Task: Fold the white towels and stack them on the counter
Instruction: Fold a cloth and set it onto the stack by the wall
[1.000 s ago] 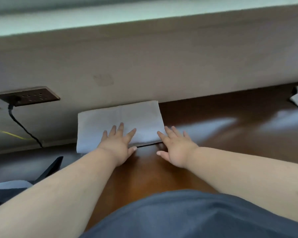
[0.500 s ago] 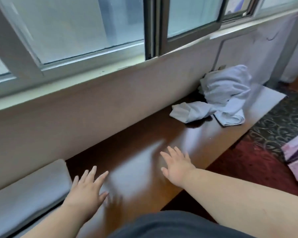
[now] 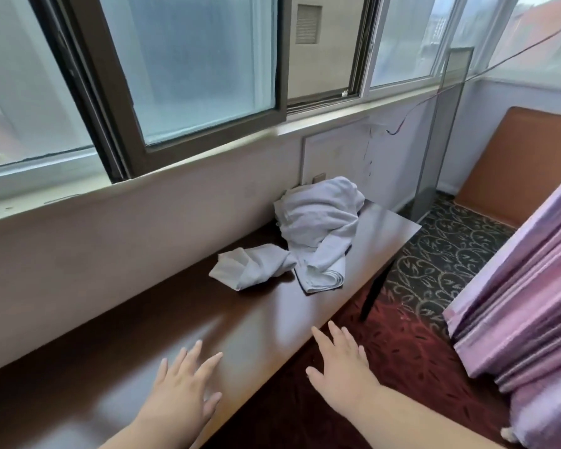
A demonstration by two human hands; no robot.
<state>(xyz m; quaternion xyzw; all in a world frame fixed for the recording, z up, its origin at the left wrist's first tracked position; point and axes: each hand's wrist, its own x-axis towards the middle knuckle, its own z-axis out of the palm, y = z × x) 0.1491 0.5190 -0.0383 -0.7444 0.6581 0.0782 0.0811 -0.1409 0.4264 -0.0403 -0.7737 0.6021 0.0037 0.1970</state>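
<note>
currently between folds: left hand (image 3: 183,388) and right hand (image 3: 340,367), fingers spread and empty, hover over the near dark glossy wooden counter (image 3: 143,345); crumpled white towels (image 3: 308,231) lie far right, so next comes a reach and pinch.

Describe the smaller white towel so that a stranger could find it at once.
Follow the dark wooden counter under the window toward its far end. Two crumpled white cloths lie there; the smaller towel is the low, twisted one nearer the hands, left of the big heaped towel.
</note>
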